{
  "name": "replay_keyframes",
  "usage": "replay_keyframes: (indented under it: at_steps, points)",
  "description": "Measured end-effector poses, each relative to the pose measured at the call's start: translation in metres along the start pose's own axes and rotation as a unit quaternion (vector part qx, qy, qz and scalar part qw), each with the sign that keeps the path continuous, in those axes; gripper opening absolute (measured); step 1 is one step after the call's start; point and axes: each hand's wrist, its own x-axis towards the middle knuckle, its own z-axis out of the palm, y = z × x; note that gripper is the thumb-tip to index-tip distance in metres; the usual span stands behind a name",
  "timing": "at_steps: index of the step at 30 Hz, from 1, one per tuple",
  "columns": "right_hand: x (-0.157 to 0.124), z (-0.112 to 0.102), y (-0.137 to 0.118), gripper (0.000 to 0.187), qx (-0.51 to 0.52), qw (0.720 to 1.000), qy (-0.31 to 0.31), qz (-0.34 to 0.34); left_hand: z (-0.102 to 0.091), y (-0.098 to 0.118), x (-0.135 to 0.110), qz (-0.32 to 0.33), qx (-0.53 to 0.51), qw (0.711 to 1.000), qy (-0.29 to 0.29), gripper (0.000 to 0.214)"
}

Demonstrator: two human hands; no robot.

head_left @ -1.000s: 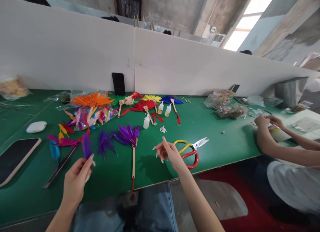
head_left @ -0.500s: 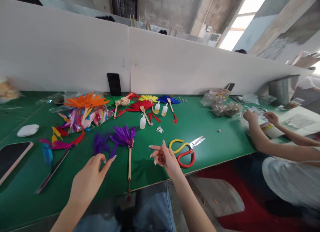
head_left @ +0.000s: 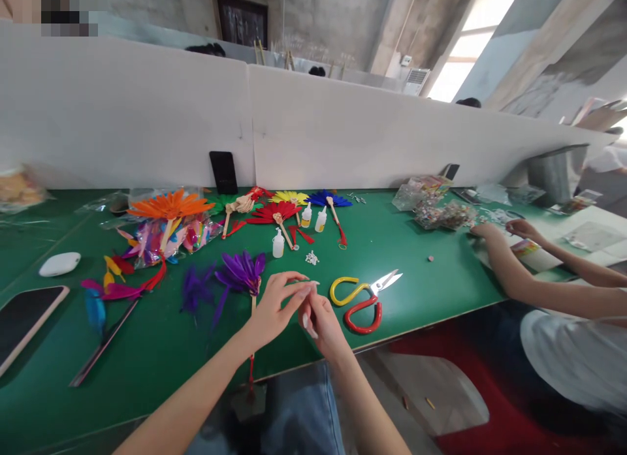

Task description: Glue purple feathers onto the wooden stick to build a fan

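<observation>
My left hand (head_left: 280,306) has come over to my right hand (head_left: 321,319), and their fingertips meet just above the table's front edge. Both are closed in a pinch; whatever may lie between the fingertips is too small to make out. Partly behind my left wrist lies a purple feather fan (head_left: 241,272) with a wooden handle and red tassel. Loose purple feathers (head_left: 197,288) lie left of it. To the right of my hands rest open scissors (head_left: 371,293) with one yellow and one red handle. Small white beads (head_left: 312,258) and a glue bottle (head_left: 278,243) are beyond my fingers.
Finished-looking feather fans in orange (head_left: 170,205), red (head_left: 274,213) and blue (head_left: 330,198) lie farther back, beside two more glue bottles. At left are a phone (head_left: 30,318), a white case (head_left: 59,264) and colourful feathers (head_left: 110,288). A co-worker's arms (head_left: 519,272) are at the right.
My left hand has moved right, away from the loose purple feathers, to meet my right hand. My right hand's fingers have closed together. The fan and scissors stay in place.
</observation>
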Motion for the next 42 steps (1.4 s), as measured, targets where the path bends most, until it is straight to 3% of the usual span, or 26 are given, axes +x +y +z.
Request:
replay_keyframes:
  at_steps: [4,10,16,19,29,37,42]
  points:
    - [0.005,0.003,0.003,0.061,0.018,1.000,0.012,-0.009,0.021,0.002,-0.003,-0.087,-0.175,0.980,0.029,0.030]
    - [0.010,0.005,0.006,0.062,0.049,0.998,0.035,-0.032,0.029,0.016,-0.003,-0.222,-0.398,0.890,0.015,0.038]
    - [0.017,0.005,0.007,0.063,-0.011,0.994,0.099,-0.038,0.033,0.016,-0.003,-0.226,-0.525,0.820,-0.006,0.045]
    - [0.018,0.004,0.004,0.060,-0.008,0.995,0.084,-0.048,0.032,0.016,-0.002,-0.223,-0.559,0.799,-0.010,0.046]
    - [0.011,0.002,-0.004,0.044,0.035,0.997,-0.007,-0.065,0.021,0.020,-0.001,-0.241,-0.574,0.783,-0.015,0.051]
    - [0.006,-0.006,-0.010,0.036,0.022,0.997,-0.071,-0.020,0.010,0.022,-0.004,-0.245,-0.488,0.837,0.043,0.041]
    - [0.006,-0.008,-0.012,0.034,-0.018,0.999,-0.016,-0.032,0.010,0.018,-0.005,-0.229,-0.446,0.863,0.065,0.037]
